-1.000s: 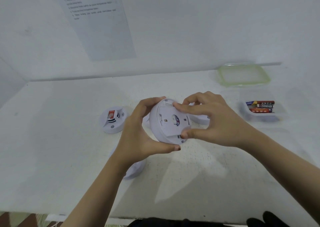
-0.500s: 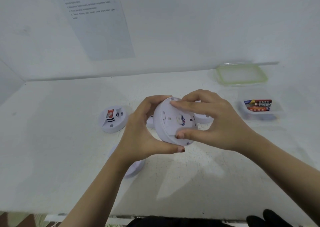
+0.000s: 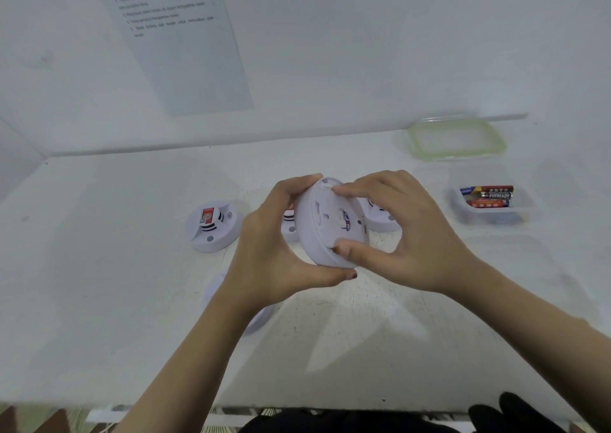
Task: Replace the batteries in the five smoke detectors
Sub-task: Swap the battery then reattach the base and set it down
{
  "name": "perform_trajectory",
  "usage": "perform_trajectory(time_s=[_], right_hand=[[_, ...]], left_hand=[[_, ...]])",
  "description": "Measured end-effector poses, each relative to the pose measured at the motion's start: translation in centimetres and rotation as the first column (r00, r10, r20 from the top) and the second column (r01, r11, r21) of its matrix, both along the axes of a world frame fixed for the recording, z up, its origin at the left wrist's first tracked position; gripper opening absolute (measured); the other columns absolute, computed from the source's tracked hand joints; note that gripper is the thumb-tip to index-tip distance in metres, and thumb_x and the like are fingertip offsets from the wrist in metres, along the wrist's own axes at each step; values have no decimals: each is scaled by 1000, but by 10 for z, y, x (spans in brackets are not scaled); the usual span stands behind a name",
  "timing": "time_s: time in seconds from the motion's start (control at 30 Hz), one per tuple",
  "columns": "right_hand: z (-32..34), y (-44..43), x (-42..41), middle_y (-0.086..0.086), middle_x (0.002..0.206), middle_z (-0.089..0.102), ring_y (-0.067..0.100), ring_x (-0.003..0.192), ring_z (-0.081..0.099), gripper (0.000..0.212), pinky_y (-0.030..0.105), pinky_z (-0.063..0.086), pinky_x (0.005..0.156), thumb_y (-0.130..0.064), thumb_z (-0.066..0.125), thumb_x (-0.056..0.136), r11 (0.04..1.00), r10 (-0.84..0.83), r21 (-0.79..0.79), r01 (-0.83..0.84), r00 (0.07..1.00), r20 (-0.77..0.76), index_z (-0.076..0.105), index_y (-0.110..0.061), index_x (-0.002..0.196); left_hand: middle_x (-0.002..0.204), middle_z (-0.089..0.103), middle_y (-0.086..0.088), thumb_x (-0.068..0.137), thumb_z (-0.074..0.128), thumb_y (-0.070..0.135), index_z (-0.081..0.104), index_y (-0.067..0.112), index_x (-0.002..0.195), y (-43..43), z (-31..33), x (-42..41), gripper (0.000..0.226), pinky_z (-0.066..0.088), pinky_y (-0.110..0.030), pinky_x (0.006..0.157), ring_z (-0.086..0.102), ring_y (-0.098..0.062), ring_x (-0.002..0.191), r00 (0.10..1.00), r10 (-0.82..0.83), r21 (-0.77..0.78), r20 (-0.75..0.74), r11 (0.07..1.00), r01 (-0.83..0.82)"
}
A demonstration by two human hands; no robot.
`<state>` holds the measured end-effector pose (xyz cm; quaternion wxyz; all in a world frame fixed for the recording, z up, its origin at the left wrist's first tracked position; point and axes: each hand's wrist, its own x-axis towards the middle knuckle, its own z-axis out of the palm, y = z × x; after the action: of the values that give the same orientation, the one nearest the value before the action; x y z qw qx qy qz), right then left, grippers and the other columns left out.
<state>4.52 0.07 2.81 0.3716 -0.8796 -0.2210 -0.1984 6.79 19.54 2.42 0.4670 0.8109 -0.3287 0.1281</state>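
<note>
Held detector: The smoke detector [image 3: 330, 224] you work on is lifted above the table [image 3: 99, 300], between both hands. It is tilted, with its flat back side turned toward you.
Left hand: Your left hand [image 3: 274, 250] grasps the detector body from the left, with the fingers curled over the upper edge and the thumb under the lower edge.
Right hand: Your right hand [image 3: 413, 234] pinches the back plate. The index fingertip is at the upper rim and the thumb tip presses near the lower rim.
Step in hand: It looks like you are opening or closing the back. I cannot tell which one.
How to do it well: Let the left hand only hold the body firm, and let the right hand do the turning or the pressing. Keep the thumb close to the seam, so the force goes into the plate and not into the thin plastic. If it resists, change the grip and do not squeeze harder.
Batteries: The batteries [image 3: 487, 196] lie in a clear container [image 3: 489, 219] at your right, well apart from the hands. Its green-rimmed lid [image 3: 458, 138] lies behind it.
Other detectors: One detector [image 3: 213, 226] stands face up to the left. Others are partly hidden behind your hands and under your left forearm.
Risk: The held detector is in the air, so a slip could drop it on the detectors below.
</note>
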Motion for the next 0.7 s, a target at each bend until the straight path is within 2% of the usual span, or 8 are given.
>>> perform_trajectory(time_s=[0.13, 0.2, 0.3, 0.37, 0.43, 0.53, 0.6, 0.7], right_hand=[[2, 6, -2, -25, 126, 46, -1, 115, 49, 74, 17, 43, 90, -65, 61, 65, 976, 81, 219, -16, 953, -291, 38, -43, 131], [3, 10, 0, -21, 124, 48, 0, 108, 55, 86, 20, 50, 84, -66, 66, 56, 947, 103, 319, 30, 914, -393, 31, -48, 132], [2, 10, 3, -11, 120, 57, 10, 103, 62, 82, 30, 55, 83, -54, 72, 56, 881, 172, 469, 55, 888, -426, 37, -42, 130], [-1, 8, 4, -7, 112, 65, 14, 100, 65, 71, 32, 56, 81, -42, 70, 63, 761, 313, 646, 60, 838, -447, 44, -33, 128], [-4, 6, 4, -2, 110, 67, 19, 101, 65, 59, 33, 56, 77, -32, 61, 71, 552, 492, 825, 119, 753, -437, 48, -22, 128], [-7, 4, -1, 13, 117, 66, 28, 104, 65, 54, 39, 56, 75, -32, 52, 74, 295, 650, 926, 235, 661, -375, 56, -11, 123], [-9, 6, -4, 13, 113, 68, 29, 101, 66, 40, 42, 57, 72, -25, 41, 84, 298, 648, 917, 264, 650, -397, 62, -12, 115], [-17, 7, -6, 5, 119, 66, 28, 100, 67, 37, 44, 57, 67, -17, 31, 98, 432, 528, 846, 313, 672, -519, 57, -21, 125]], left_hand=[[129, 51, 17, 51, 95, 32, 44, 20, 133, -6, -2, 3, 97, 40, -12, 97, 48, 4, 119, 995, 68, 85, 78, 994, -75], [135, 49, 11, 56, 92, 35, 42, 19, 136, -10, -4, 4, 96, 36, -13, 103, 43, 0, 126, 991, 38, 138, 127, 989, -56], [143, 45, 8, 61, 86, 40, 37, 21, 141, -12, -7, 4, 96, 34, -20, 109, 40, -7, 134, 993, -10, 128, 116, 992, -5], [146, 41, 15, 61, 85, 42, 33, 26, 144, -11, -11, 4, 99, 36, -22, 109, 40, -5, 135, 1000, -20, 60, -9, 998, 21], [146, 43, 15, 60, 89, 39, 32, 30, 145, -9, -16, 3, 103, 37, -19, 108, 40, -3, 135, 990, -23, 2, -137, 1000, 23], [134, 54, 22, 59, 90, 38, 43, 27, 140, -4, -21, 0, 94, 36, -7, 99, 47, 4, 127, 973, -9, -40, -231, 999, -1], [128, 59, 21, 59, 89, 37, 51, 27, 133, -1, -24, -1, 83, 40, -10, 96, 53, -2, 122, 970, -16, -64, -243, 998, 0], [127, 61, 18, 57, 91, 31, 54, 23, 131, 6, -31, -5, 83, 44, -17, 97, 56, -7, 121, 958, -6, -104, -288, 994, -25]])
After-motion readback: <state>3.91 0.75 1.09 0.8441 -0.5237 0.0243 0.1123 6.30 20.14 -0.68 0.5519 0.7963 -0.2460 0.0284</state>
